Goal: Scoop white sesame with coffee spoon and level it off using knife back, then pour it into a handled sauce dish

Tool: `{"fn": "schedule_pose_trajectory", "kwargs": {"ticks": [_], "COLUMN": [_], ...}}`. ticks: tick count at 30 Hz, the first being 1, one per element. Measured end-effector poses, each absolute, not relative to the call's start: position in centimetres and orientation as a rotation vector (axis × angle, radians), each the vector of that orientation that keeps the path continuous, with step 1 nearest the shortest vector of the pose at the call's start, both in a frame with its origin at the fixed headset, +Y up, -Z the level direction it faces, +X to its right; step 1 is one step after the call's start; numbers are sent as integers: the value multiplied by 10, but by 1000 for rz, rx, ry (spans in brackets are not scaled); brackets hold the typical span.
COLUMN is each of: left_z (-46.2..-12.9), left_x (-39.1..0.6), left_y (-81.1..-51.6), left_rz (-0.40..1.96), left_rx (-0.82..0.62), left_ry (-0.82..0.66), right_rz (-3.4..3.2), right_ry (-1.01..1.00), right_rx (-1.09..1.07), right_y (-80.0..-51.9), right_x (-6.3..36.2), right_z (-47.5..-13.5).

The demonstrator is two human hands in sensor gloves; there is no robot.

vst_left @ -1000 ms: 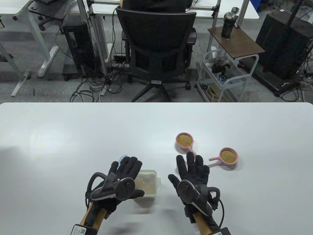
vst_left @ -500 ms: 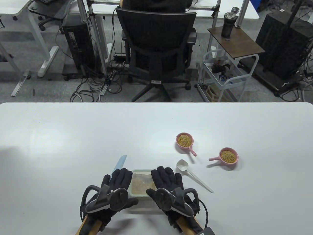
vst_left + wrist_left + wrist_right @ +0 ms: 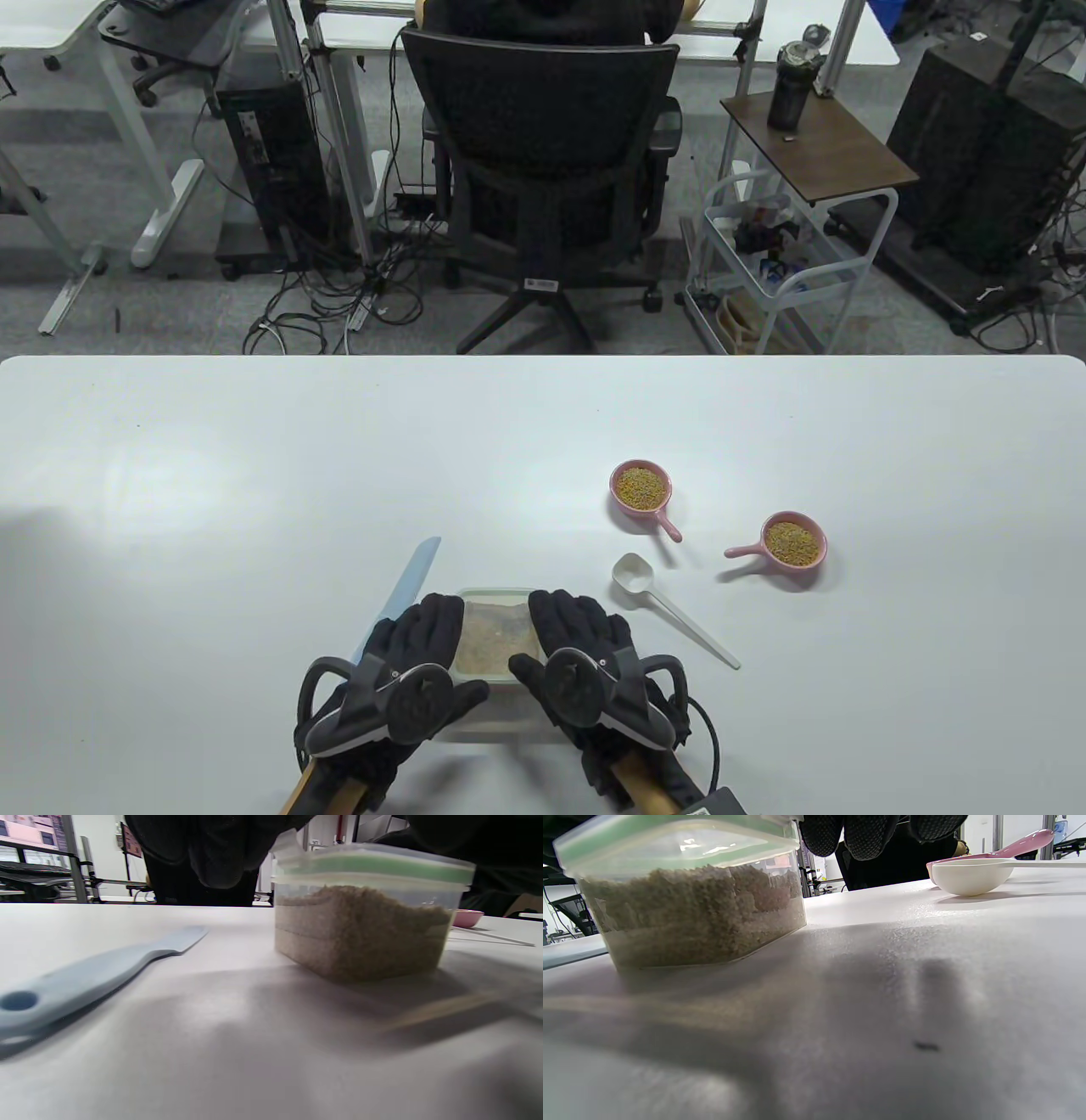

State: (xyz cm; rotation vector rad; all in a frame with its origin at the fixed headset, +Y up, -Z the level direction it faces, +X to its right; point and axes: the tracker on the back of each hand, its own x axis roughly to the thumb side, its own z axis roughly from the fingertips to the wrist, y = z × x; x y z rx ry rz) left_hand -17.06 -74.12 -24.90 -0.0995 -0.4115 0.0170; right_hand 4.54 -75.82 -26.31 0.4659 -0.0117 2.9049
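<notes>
A white table (image 3: 254, 475) fills the lower frame. On it, low centre, stands a lidded tub (image 3: 496, 632) of sesame, a blue knife (image 3: 407, 586) just left, a white spoon (image 3: 670, 607) right, two pink dishes (image 3: 641, 488) (image 3: 792, 542) further right.

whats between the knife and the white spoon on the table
The lidded sesame container, with the left hand and right hand on its two sides; the table view shows it between knife and spoon.

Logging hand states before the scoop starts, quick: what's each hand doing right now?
Left hand: on the left of the lidded sesame box; grip cannot be told.
Right hand: on the box's right; grip cannot be told.
</notes>
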Motion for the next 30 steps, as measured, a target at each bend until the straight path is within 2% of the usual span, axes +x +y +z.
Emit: {"fn": "schedule_pose_trajectory", "kwargs": {"ticks": [5,14,17,26,30], "left_z": [-253,-250,-249,-256,-256], "left_x": [-175,-172,-169,-180,-180], "left_y": [-749,-744,-742,-746,-746], "left_rz": [1,111,49,237,220], "left_rx": [-190,-37,-34,-80,-93], "left_ry": [-379,-396,-395,-413,-414], "right_rz": [2905,2906,2909,2895,2900], "right_ry": [-8,-4,-5,-4,21], "right_rx": [467,475,477,498,498], "right_y": [-758,-758,-758,-759,-759], "right_x": [46,46,46,45,45], "right_z": [-263,-264,-264,-264,-265]}}
